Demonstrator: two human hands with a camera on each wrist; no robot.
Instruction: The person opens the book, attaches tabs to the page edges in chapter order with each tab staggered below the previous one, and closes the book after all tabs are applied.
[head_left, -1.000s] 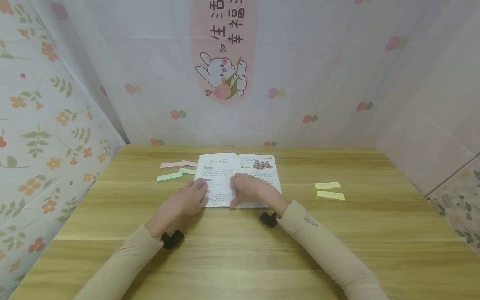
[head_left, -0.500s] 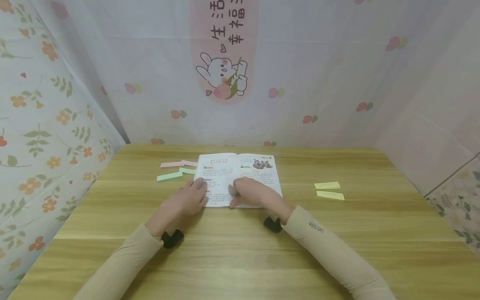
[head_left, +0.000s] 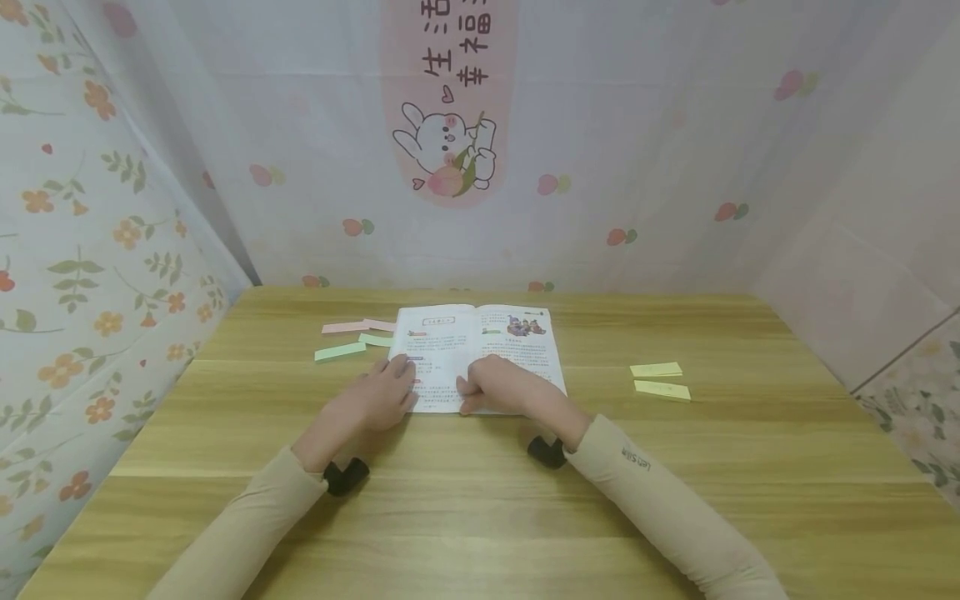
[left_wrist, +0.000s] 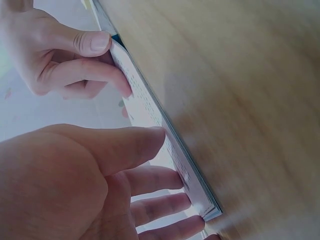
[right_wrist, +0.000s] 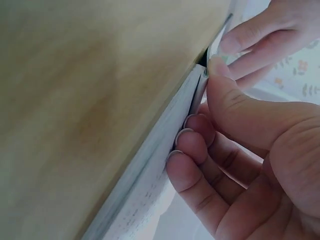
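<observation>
An open book (head_left: 438, 343) lies on the wooden table with printed text on both pages and a small coloured picture at the upper right. My left hand (head_left: 384, 397) rests on the left page near its outer edge, fingers spread and fairly straight, as the left wrist view shows too. My right hand (head_left: 501, 385) is at the lower part of the gutter with its fingers curled. In the right wrist view the thumb (right_wrist: 232, 92) presses at the book's near edge by the spine, and the curled fingertips sit against the right-hand pages (right_wrist: 145, 200).
Pink paper strips (head_left: 345, 328) and green paper strips (head_left: 340, 352) lie left of the book, some reaching its edge. Two yellow paper strips (head_left: 656, 370) lie to the right on the table (head_left: 465, 508). A patterned curtain (head_left: 600, 150) hangs behind the table.
My right hand has shifted slightly down and its fingers have drawn in at the gutter. The left hand stays in place on the left page.
</observation>
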